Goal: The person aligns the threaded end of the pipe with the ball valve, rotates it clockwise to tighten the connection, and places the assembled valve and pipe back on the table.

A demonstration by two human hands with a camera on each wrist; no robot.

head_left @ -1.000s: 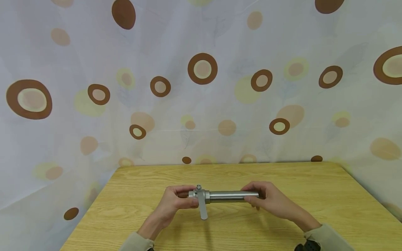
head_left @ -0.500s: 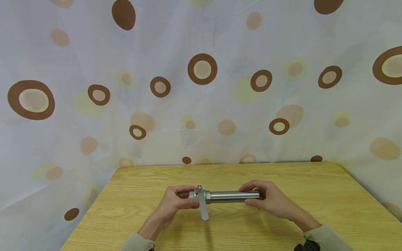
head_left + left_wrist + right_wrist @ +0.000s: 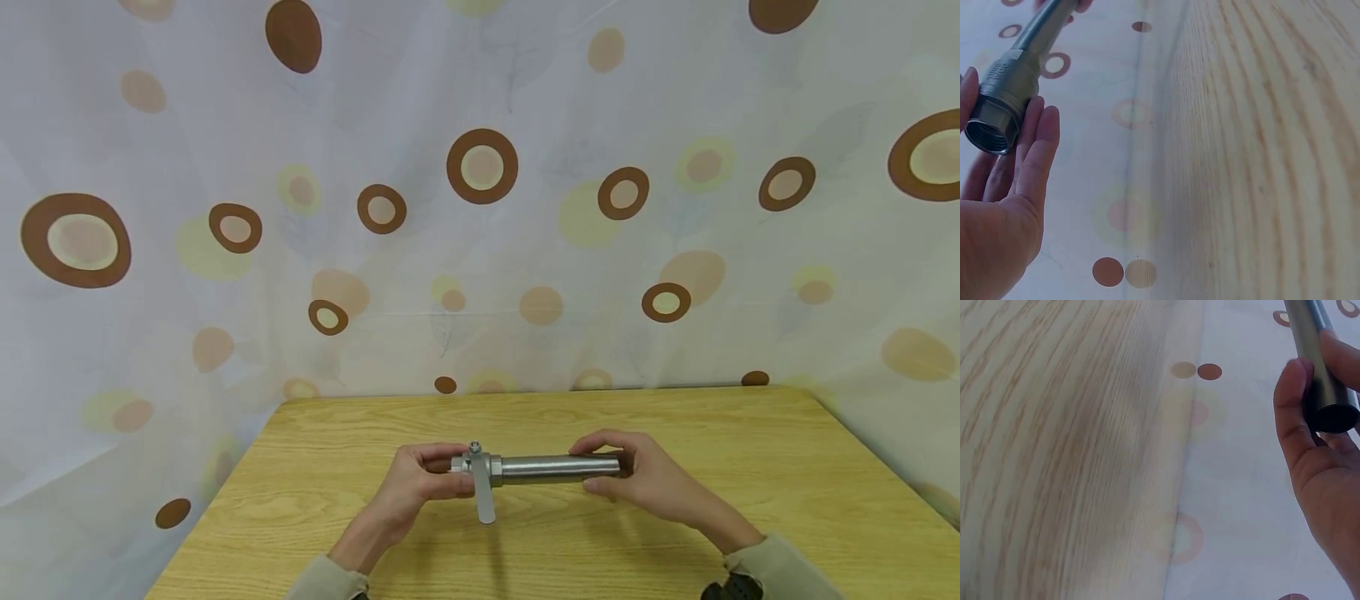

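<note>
Level above the table, a metal ball valve (image 3: pixel 495 471) and a straight steel pipe (image 3: pixel 540 469) are joined end to end. My left hand (image 3: pixel 408 483) grips the valve body, thumb in front and fingers behind. The valve's flat lever handle (image 3: pixel 484 496) points down toward me. In the left wrist view the valve's open threaded end (image 3: pixel 991 132) faces the camera between the thumb and fingers. My right hand (image 3: pixel 637 475) holds the pipe's free end between thumb and fingers. The pipe's dark open mouth (image 3: pixel 1335 419) shows in the right wrist view.
A wood-grain table (image 3: pixel 555 542) lies under both hands. Behind it and along its sides hangs a pale sheet (image 3: pixel 420 92) printed with brown and cream circles. A dark watch (image 3: pixel 733 587) is on the right wrist, by the beige sleeve (image 3: pixel 783 567).
The right fingers and thumb have shifted slightly on the pipe, the fingertips moving a little to the left along it. The left hand and the valve have stayed nearly still.
</note>
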